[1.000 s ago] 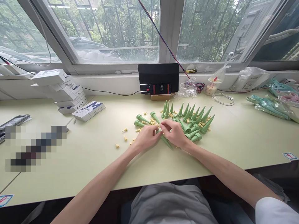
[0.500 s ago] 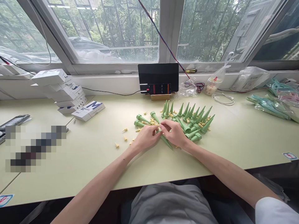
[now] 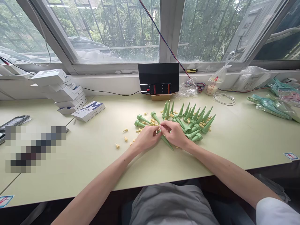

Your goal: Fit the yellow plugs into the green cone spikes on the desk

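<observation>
My left hand (image 3: 148, 137) is closed, its thumb and fingers pinched around a green cone-shaped plant watering spike (image 3: 167, 143) whose tip points down and to the right. Right against it, my right hand (image 3: 175, 133) is closed too, fingertips meeting the left ones. Yellow shows at the fingertips, but what the right hand pinches is mostly hidden. Beyond the hands, several green spikes (image 3: 192, 112) stand upright, and others (image 3: 194, 136) lie beside my right hand. Small yellow plastic pieces (image 3: 126, 138) are scattered to the left and among the spikes.
A phone (image 3: 160, 89) showing a timer leans on a black screen (image 3: 159, 74) at the back. White boxes (image 3: 67, 90) are stacked at the left, with one box (image 3: 89, 111) lying in front. A bagged cup (image 3: 213, 85), a white cable (image 3: 223, 98) and teal plastic items (image 3: 272, 106) lie right.
</observation>
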A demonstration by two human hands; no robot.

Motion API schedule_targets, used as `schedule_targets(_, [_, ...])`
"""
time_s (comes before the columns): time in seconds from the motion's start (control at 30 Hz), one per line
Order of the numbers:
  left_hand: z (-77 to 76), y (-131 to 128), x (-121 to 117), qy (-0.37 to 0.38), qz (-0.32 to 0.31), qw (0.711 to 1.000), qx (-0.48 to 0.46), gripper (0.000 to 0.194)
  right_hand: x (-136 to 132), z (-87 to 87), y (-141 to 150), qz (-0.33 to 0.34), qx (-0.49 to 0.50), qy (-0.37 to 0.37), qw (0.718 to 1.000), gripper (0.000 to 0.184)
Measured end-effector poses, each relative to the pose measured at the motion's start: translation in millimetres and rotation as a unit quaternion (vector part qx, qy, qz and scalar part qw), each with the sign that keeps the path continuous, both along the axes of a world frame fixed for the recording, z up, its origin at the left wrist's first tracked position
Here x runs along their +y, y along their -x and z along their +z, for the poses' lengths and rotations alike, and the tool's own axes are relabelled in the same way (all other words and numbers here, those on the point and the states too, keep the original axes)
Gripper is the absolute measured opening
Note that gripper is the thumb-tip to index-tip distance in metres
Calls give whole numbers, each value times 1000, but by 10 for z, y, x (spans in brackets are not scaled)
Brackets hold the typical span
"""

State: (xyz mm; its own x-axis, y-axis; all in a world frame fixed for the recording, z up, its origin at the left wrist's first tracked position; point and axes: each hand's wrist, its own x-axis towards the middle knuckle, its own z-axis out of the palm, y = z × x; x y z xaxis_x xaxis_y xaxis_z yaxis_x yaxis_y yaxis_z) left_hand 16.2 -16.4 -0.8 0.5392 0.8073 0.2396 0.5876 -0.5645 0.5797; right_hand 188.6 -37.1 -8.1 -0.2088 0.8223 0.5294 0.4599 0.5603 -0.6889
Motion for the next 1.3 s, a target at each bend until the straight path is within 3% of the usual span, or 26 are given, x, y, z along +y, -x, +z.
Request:
schedule_targets(0.97, [-52, 6, 12, -7, -18, 1000, -5, 34, -3, 1, 4, -3, 7, 8, 1000, 12])
schedule_targets(1.3, [-1, 31, 26, -31, -10, 999, 1, 36, -18, 25, 13, -8, 20, 7, 1000, 13])
